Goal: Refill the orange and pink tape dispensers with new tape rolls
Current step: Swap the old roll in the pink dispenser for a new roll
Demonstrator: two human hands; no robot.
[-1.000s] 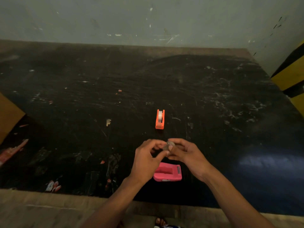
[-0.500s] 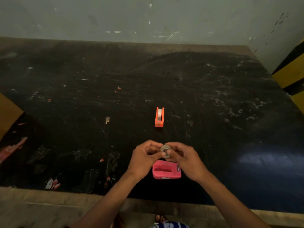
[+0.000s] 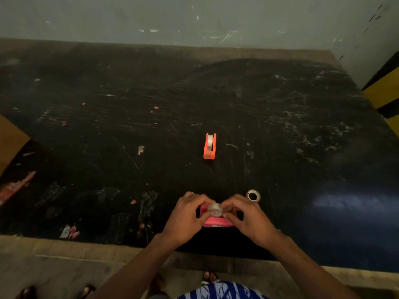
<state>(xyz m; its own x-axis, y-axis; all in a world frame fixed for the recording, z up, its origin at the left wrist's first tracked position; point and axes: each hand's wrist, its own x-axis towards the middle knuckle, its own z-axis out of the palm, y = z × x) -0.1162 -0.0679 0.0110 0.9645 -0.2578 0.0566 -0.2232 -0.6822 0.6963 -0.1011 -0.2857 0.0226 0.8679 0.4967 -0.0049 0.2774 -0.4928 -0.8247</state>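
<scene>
A clear tape roll point(image 3: 215, 209) is pinched between my left hand point(image 3: 187, 215) and my right hand point(image 3: 248, 216), just above the pink dispenser point(image 3: 216, 222). That dispenser lies on the black table near its front edge and my hands hide most of it. Farther back at the table's middle stands the orange dispenser point(image 3: 209, 146) with a white roll seated in it. A spare ring of tape point(image 3: 253, 195) lies flat on the table just right of my right hand.
The black table top point(image 3: 280, 126) is scratched and carries paper scraps point(image 3: 140, 149) and bits of red litter point(image 3: 15, 187). A grey wall stands behind it. A yellow-and-black striped post point(image 3: 386, 91) rises at the right. Feet show below the front edge.
Both hands have sunk toward the pink dispenser with the roll, now covering most of it. The spare ring right of my right hand has come into sight.
</scene>
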